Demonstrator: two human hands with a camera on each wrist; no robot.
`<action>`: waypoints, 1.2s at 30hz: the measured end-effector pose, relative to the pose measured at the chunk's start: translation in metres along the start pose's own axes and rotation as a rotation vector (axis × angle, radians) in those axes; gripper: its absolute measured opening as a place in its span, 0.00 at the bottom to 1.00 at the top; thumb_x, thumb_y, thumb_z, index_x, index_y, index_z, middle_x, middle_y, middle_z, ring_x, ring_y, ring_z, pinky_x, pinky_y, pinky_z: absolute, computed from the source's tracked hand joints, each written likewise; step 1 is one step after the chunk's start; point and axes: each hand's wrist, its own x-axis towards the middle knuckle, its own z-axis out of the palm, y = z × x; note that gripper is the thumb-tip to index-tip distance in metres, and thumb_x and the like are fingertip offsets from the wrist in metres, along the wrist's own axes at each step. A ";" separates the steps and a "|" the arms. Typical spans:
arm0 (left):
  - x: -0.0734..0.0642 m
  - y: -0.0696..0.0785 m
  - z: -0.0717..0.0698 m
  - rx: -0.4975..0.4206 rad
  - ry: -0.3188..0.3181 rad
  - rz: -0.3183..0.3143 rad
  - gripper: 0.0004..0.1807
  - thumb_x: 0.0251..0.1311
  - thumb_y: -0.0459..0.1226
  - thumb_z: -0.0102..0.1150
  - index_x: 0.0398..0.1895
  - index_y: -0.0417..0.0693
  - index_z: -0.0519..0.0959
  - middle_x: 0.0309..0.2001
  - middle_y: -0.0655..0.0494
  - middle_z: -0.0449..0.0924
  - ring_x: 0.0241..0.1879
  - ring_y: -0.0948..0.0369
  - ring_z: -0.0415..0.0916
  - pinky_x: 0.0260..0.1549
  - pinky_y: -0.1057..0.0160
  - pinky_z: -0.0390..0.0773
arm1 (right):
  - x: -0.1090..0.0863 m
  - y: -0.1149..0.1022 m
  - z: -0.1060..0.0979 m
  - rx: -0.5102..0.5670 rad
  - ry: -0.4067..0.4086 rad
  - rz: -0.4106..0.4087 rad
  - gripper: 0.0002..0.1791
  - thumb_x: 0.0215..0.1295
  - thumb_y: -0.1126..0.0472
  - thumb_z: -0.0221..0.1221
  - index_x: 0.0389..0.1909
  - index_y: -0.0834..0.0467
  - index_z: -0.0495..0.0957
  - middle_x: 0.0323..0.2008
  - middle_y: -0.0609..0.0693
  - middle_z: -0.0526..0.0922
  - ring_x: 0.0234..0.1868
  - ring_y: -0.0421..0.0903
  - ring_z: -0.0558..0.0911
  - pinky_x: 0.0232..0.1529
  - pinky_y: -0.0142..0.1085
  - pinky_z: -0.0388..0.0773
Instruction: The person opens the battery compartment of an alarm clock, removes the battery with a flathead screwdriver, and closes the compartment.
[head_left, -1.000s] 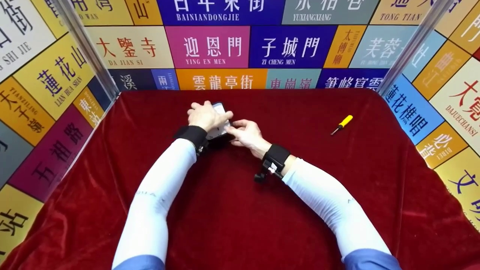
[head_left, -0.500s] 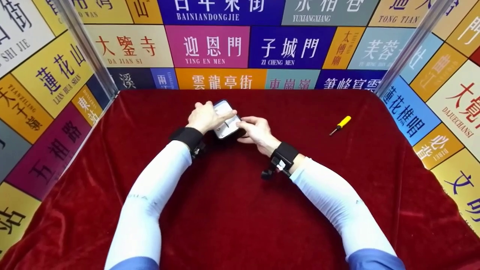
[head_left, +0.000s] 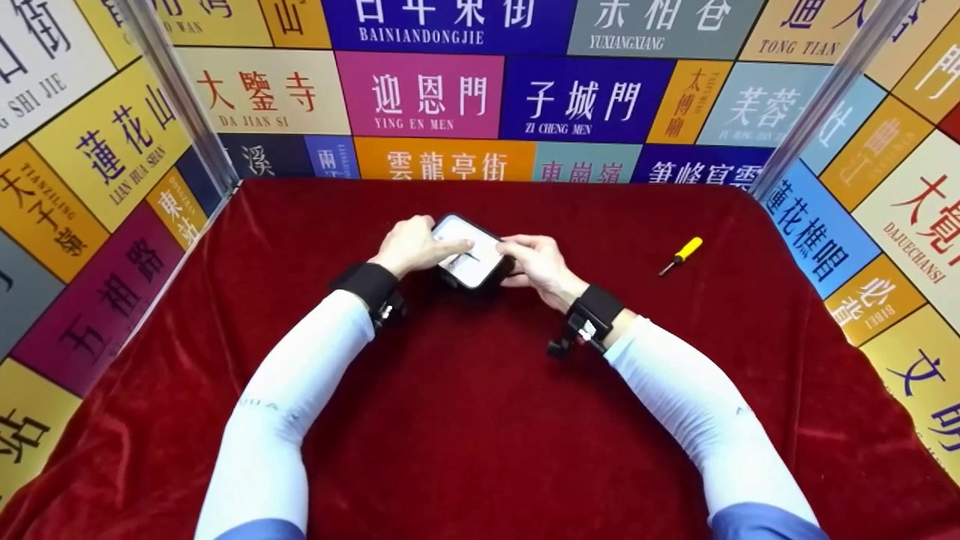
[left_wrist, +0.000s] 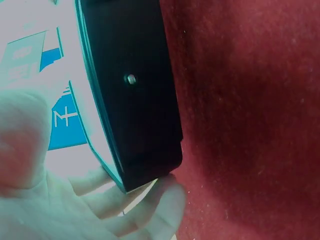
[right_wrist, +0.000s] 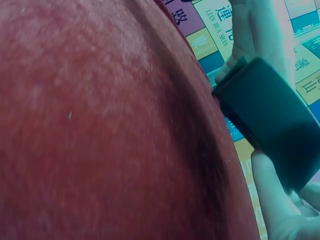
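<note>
A squarish black clock [head_left: 474,271] with rounded corners and a white face is held tilted over the far middle of the cloth. Dark thin marks, like clock hands, show on its face. My left hand [head_left: 409,244] grips its left side, thumb lying across the face and fingers behind. At the right edge, my right hand [head_left: 541,264] pinches it between thumb and fingers. The left wrist view shows the thick black side of the clock [left_wrist: 135,115] with a small shiny round spot. In the right wrist view, its dark casing [right_wrist: 272,115] sits between both hands.
A screwdriver [head_left: 684,252] with a yellow handle lies on the right part of the red velvet cloth [head_left: 480,405]. Printed sign panels [head_left: 420,94] surround the cloth at the back and sides, with clear corner posts [head_left: 836,94] in front of them.
Both hands have brought the clock rightward and slightly nearer, turning its face more into view. The right hand has shifted right along with it. The screwdriver stays put.
</note>
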 end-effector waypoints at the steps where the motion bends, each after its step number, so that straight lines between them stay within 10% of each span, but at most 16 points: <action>1: 0.000 -0.001 0.001 -0.014 -0.012 0.003 0.40 0.68 0.66 0.69 0.54 0.36 0.84 0.49 0.40 0.88 0.46 0.45 0.82 0.49 0.50 0.79 | 0.000 0.000 -0.002 -0.003 -0.008 0.000 0.24 0.76 0.62 0.66 0.68 0.67 0.81 0.33 0.45 0.92 0.27 0.40 0.89 0.34 0.36 0.92; 7: 0.028 -0.033 0.020 -0.131 -0.108 0.020 0.42 0.72 0.65 0.65 0.64 0.35 0.83 0.55 0.39 0.89 0.52 0.46 0.85 0.54 0.51 0.87 | -0.001 0.000 -0.015 -0.001 -0.043 0.004 0.24 0.76 0.61 0.64 0.69 0.67 0.80 0.34 0.44 0.93 0.29 0.40 0.90 0.34 0.36 0.91; 12: -0.004 -0.009 0.005 -0.276 -0.168 -0.037 0.38 0.80 0.55 0.62 0.75 0.31 0.74 0.62 0.36 0.83 0.55 0.46 0.86 0.51 0.45 0.93 | 0.000 -0.001 -0.024 0.017 -0.091 0.016 0.23 0.78 0.62 0.63 0.69 0.66 0.79 0.36 0.45 0.95 0.32 0.41 0.92 0.36 0.37 0.91; 28: -0.004 -0.010 0.022 -0.863 -0.445 -0.236 0.25 0.81 0.47 0.65 0.65 0.36 0.73 0.36 0.56 0.87 0.24 0.65 0.81 0.39 0.56 0.94 | 0.007 0.002 -0.053 0.090 -0.166 0.031 0.11 0.83 0.62 0.58 0.44 0.54 0.90 0.36 0.48 0.95 0.34 0.43 0.94 0.37 0.38 0.91; 36: -0.007 -0.007 0.028 -0.986 -0.494 -0.237 0.14 0.81 0.46 0.65 0.51 0.44 0.81 0.33 0.57 0.92 0.32 0.59 0.90 0.37 0.55 0.93 | 0.007 -0.001 -0.064 0.116 -0.163 0.072 0.13 0.83 0.61 0.58 0.42 0.56 0.90 0.36 0.49 0.96 0.34 0.43 0.94 0.36 0.37 0.91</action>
